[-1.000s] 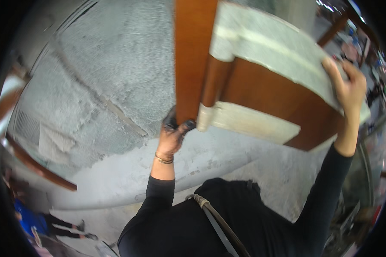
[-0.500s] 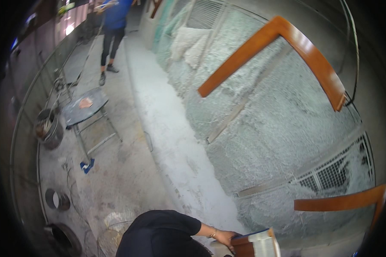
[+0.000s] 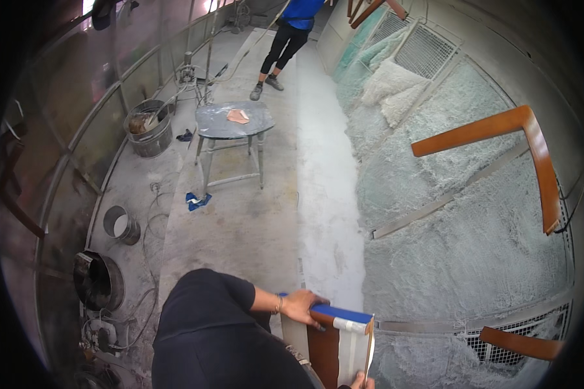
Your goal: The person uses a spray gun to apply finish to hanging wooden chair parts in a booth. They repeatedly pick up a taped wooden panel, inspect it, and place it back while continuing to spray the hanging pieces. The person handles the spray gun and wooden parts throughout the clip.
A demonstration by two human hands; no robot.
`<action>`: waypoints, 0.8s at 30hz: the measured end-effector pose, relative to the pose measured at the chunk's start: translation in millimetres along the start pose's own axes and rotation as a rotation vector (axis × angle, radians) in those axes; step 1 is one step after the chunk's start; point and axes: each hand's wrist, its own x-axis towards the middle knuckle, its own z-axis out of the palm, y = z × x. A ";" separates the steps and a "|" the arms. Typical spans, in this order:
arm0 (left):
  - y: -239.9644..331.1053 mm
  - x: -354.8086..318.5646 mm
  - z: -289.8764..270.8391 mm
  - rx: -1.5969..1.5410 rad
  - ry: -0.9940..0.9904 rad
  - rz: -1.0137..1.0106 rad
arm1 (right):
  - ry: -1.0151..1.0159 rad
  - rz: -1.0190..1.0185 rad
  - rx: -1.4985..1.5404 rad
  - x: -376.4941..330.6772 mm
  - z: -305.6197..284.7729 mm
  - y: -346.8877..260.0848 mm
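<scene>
My left hand comes in from a black sleeve, a bracelet at its wrist, with fingers closed over the near-left corner of a boxy thing. This boxy thing has a blue top edge, a reddish-brown side and a pale grey-white panel; its exact kind does not show. At the lower edge of the view, part of my right hand grips the lower right side of the same thing. The rest of that hand is cut off by the frame.
Orange-brown L-shaped wooden pieces hang at the right before a dusty, pale-green wall. Ahead stands a grey stool with a pink piece on it. Metal buckets and hoses line the left. A person in blue stands farther off.
My view has swung, so the stool and person appear farther right. The boxy thing has come higher into view, and my right hand now shows on its lower side.
</scene>
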 end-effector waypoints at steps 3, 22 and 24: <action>-3.0 -29.3 -59.4 0.053 0.167 -0.071 | -0.105 -0.113 0.078 19.5 15.5 -54.4; -302.6 -46.3 -576.7 -0.008 1.178 -0.798 | -0.987 -0.025 0.160 98.9 333.7 -348.8; -342.6 -56.4 -613.5 -0.095 1.265 -0.942 | -1.001 -0.038 0.169 106.5 359.8 -400.3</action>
